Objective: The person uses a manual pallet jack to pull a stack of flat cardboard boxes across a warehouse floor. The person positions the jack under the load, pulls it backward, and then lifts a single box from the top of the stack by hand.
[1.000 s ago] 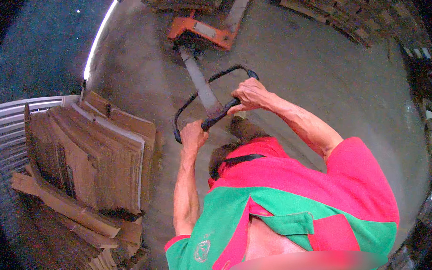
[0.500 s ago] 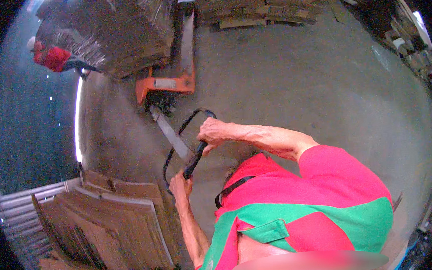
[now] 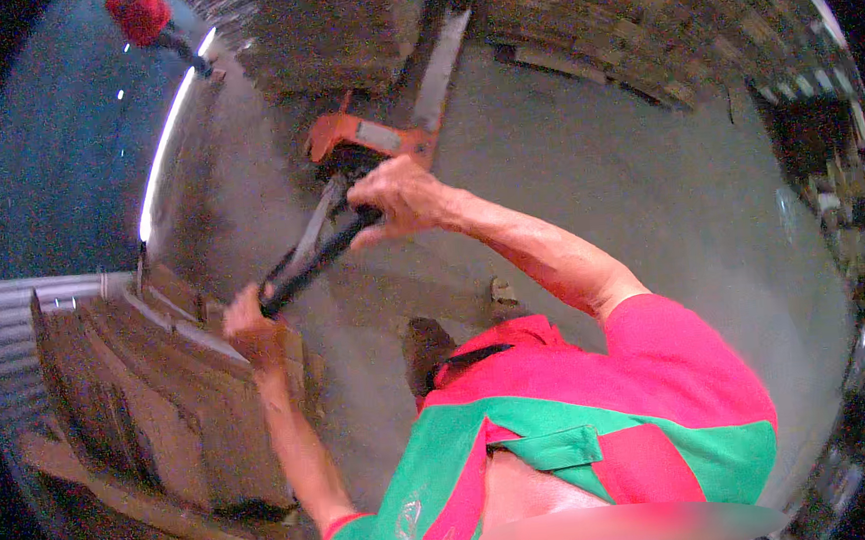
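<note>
Both of my hands are closed round the black handle [image 3: 317, 262] of a pallet jack. My left hand [image 3: 253, 321] grips its near left end, and my right hand [image 3: 399, 197] wraps the far right end. A grey shaft runs from the handle toward the jack's orange body [image 3: 373, 139], which stands ahead of me. One grey fork [image 3: 442, 69] reaches away from that body along the floor. The other fork is hidden by a tall stack of brown cardboard [image 3: 326, 37].
Bundled cardboard sheets [image 3: 161, 399] lean at the lower left, beside a corrugated metal wall [image 3: 11, 340]. Flat stacks [image 3: 626, 26] line the far side. Another person in a red top [image 3: 139, 17] stands at the upper left by a dark wall. Grey floor [image 3: 607, 188] stretches to the right.
The handle has swung, its left end going left and its right end up and away, with both hands still on it. The view has turned, shifting the jack body and stacks rightward and upward.
</note>
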A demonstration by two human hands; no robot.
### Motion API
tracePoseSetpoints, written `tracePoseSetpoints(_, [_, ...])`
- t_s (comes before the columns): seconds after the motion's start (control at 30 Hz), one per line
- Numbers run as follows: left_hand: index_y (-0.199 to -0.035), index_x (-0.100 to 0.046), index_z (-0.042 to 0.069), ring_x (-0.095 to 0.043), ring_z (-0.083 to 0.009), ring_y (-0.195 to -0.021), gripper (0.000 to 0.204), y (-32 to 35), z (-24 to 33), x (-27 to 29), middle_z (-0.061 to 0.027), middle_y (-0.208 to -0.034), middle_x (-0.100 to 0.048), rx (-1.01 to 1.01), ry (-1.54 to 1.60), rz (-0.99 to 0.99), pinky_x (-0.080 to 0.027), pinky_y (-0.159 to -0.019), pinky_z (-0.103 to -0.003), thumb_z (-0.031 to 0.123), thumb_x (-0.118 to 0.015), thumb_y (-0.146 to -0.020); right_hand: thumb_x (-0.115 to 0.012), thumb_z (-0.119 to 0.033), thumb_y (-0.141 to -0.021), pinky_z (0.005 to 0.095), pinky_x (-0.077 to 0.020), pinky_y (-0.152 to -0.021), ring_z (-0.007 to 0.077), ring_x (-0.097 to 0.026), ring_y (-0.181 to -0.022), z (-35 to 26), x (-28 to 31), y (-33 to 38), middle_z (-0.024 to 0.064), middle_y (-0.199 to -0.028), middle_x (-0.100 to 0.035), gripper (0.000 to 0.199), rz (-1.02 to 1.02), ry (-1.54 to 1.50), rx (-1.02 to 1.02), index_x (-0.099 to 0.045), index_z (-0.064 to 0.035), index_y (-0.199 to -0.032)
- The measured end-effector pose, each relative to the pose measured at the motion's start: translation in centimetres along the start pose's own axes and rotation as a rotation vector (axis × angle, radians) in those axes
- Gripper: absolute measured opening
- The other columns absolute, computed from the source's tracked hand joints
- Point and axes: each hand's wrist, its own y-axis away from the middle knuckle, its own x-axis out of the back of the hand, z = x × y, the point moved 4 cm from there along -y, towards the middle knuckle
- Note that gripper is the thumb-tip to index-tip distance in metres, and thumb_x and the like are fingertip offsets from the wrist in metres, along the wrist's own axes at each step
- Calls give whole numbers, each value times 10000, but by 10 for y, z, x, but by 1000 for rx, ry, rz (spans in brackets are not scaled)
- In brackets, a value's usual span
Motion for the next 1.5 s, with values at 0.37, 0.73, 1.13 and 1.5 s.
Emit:
tracePoseSetpoints(0.37, [-1039, -667, 139, -693, -350, -857, 255, -152, -118, 34, -94, -952, -728, -172, 8, 11, -532, -743, -454, 332, -742, -890, -748, -591, -814, 442, -512, -605, 350, -664, -650, -72, 26, -119, 138, -698, -662, 512, 29, 280, -363, -708, -84, -871])
tracePoseSetpoints(0.73, [-1014, -686, 117, -701, -342, -865, 296, -200, -124, -45, -108, -936, -727, -273, 124, 23, -543, -753, -450, 388, -718, -898, -727, -418, -905, 441, -521, -661, 361, -681, -747, -50, 24, -93, 149, -792, -679, 369, -42, 244, -360, -672, -78, -1037])
tracePoseSetpoints(1.13, [-952, -681, 65, -639, -312, -696, 247, -271, -34, -28, -115, -784, -655, -405, 151, 120, -491, -632, -419, 285, -751, -867, -718, -408, -904, 458, -540, -688, 373, -683, -823, 6, 119, -93, 164, -860, -676, 385, -243, 140, -416, -626, -55, -1025])
tracePoseSetpoints(1.5, [-966, -682, 39, -648, -313, -666, 243, -309, -31, 23, -115, -731, -655, -343, 254, 75, -484, -621, -419, 255, -750, -877, -826, -335, -805, 408, -536, -654, 315, -692, -766, 1, 154, -132, 107, -821, -666, 365, 14, 71, -319, -661, -73, -999])
